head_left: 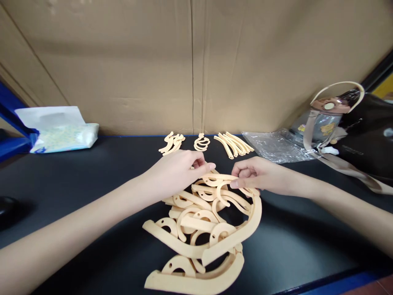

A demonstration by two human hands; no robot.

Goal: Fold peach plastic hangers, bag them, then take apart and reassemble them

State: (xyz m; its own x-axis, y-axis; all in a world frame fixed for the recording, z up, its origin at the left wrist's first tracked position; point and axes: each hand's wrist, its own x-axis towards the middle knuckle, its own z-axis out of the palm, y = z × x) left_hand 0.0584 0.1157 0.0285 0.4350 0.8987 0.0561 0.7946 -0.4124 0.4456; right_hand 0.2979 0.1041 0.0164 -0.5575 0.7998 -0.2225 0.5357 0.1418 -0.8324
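Observation:
A loose pile of cream-coloured curved pieces, which look like moulded plastic, lies in front of me. Among them are long bent arms (233,241) with half-ring tabs and small holes, and slim C-shaped hooks (221,194). At the far edge of the pile my left hand (187,168) is closed, its thumb against the curled fingers; whatever they grip is hidden. Across from it, my right hand (256,175) pinches a curved cream piece between thumb and fingers at the pile's upper right. Part of that piece is covered by the hand.
Behind the pile sit three small groups: wavy pieces (172,143), hooks (202,142) and straighter strips (233,145). A tissue pack (64,133) is at left, a dark mouse-like object (7,207) nearer. At right are clear plastic wrap (276,145), a strapped bottle (325,123) and a black bag (368,139).

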